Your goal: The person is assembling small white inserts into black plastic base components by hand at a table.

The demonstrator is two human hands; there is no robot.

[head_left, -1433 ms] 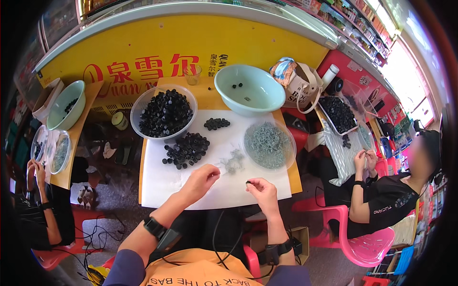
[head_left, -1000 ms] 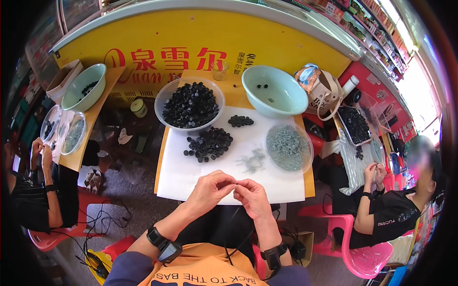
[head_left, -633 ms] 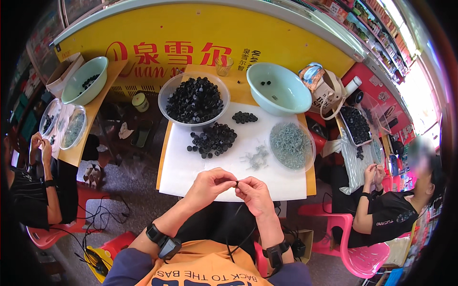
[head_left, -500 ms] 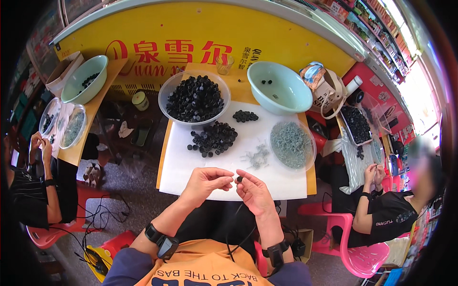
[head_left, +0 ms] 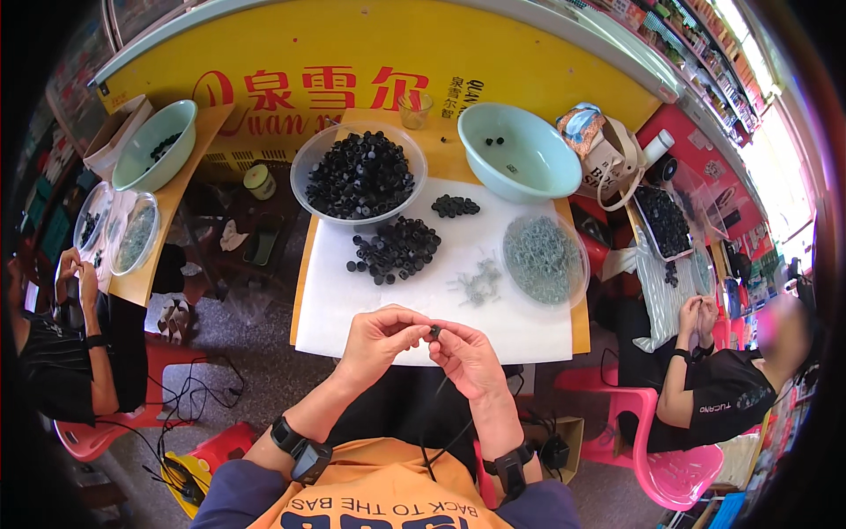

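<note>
My right hand (head_left: 469,360) pinches a small black cap-like piece (head_left: 434,331) between thumb and fingertips. Against it come the fingertips of my left hand (head_left: 381,342), closed in a pinch; anything in them is too small to make out. Both hands are over the near edge of a white sheet (head_left: 352,309). Beyond them lie a loose heap of black pieces (head_left: 397,250), a smaller cluster of black pieces (head_left: 456,206), and a scatter of thin clear-greenish bits (head_left: 480,282). More such bits fill a round clear tray (head_left: 545,257) on the right.
A translucent bowl (head_left: 304,189) heaped with black pieces stands at the table's far left. Beside it are a glass (head_left: 415,111) and a pale green basin (head_left: 520,167) with a few black pieces. People work at side tables, one on the left (head_left: 66,353), another on the right (head_left: 714,388).
My hands have come together, so the left fingertips now meet the black piece in my right hand. The view has shifted slightly.
</note>
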